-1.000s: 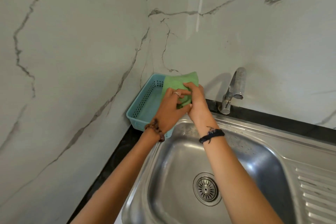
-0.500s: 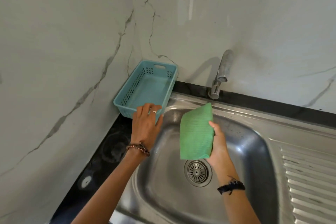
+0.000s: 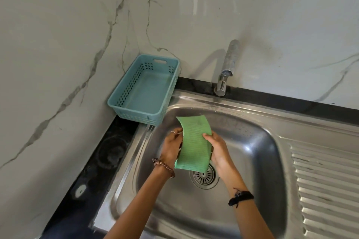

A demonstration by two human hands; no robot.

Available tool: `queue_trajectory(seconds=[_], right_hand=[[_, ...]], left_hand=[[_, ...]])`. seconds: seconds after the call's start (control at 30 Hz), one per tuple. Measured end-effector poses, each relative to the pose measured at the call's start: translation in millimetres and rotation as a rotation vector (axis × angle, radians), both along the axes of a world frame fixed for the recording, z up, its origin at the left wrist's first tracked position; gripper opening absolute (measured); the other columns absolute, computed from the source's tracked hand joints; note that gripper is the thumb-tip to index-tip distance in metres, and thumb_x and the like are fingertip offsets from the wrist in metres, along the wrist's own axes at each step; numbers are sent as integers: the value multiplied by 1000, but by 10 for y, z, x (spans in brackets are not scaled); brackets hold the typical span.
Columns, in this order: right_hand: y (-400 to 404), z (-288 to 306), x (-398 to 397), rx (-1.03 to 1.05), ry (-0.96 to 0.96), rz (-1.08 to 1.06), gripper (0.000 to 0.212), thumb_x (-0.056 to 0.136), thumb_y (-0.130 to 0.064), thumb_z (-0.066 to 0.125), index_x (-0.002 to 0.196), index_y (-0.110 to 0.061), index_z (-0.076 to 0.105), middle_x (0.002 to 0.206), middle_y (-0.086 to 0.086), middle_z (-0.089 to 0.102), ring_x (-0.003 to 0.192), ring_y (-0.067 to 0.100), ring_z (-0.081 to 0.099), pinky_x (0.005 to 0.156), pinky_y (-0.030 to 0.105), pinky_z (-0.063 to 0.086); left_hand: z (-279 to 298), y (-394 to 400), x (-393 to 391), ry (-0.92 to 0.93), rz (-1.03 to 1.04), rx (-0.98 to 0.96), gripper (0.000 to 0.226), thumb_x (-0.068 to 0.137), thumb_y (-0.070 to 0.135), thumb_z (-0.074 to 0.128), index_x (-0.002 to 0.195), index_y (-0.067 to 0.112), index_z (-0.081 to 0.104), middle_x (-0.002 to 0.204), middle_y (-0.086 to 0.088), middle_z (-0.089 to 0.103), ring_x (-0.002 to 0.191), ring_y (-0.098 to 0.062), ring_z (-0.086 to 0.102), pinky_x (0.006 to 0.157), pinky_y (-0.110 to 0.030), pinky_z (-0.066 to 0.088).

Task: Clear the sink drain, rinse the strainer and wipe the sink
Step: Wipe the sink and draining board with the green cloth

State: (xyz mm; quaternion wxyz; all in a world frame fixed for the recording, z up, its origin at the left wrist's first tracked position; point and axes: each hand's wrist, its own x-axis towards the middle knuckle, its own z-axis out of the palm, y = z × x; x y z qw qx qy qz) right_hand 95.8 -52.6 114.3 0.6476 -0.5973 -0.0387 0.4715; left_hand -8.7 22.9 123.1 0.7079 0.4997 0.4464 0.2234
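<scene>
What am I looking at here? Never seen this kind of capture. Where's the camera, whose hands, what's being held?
There is no robot here. A person wears one wide-angle camera on the head, looking forward and down, so the only view is their own over their arms. The left hand and right hand grip opposite edges of a green cloth, holding it up above the basin. Below it is a steel sink with a ribbed draining board on the right, and the drain strainer sits in the drain hole, partly hidden by the cloth. A tap stands at the back by the marble wall. In the corner on the dark counter sits a blue basket with nothing visible in it. No water is running that I can see.
</scene>
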Motion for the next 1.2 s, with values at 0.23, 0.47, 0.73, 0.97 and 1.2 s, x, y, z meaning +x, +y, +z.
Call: queue_trajectory(seconds=[0.23, 0.47, 0.73, 0.97, 1.2], right_hand=[[-115, -149, -20, 75, 213, -67, 34, 79, -12, 68, 112, -11, 59, 101, 9, 70, 88, 23, 67, 66, 32, 54], [128, -174, 61, -18, 28, -42, 21, 84, -2, 58, 103, -11, 61, 91, 11, 68, 87, 32, 65, 64, 32, 53], [994, -120, 183, -70, -1060, 98, 69, 89, 7, 47, 148, -15, 21, 145, 13, 26, 127, 18, 36, 109, 15, 29], [1606, -369, 97, -290, -1564, 361, 76, 82, 8, 42, 149, -8, 10, 158, 15, 5, 145, 32, 5, 116, 51, 0], [1864, -643, 68, -417, -1483, 438, 60, 98, -8, 34, 148, -2, 2, 158, 14, 3, 146, 27, -2, 117, 45, -7]], left_hand=[[73, 139, -73, 331, -118, 576, 21, 87, 6, 53, 106, 14, 60, 98, 0, 64, 88, -18, 63, 80, -35, 54], [93, 263, -255, 756, 49, 1422, 43, 67, 10, 77, 109, 11, 65, 114, -13, 65, 102, -32, 58, 83, -48, 48], [-37, 706, -299, 945, 73, 1261, 53, 66, 24, 78, 114, 13, 60, 127, -14, 57, 126, -36, 46, 99, -67, 21], [-4, 898, -357, 716, 33, 1287, 14, 68, 16, 72, 73, 5, 65, 80, -13, 67, 103, -39, 60, 88, -74, 34], [135, 873, -375, 604, 106, 1289, 17, 63, 5, 78, 68, 1, 62, 74, -14, 64, 97, -40, 61, 86, -75, 33]])
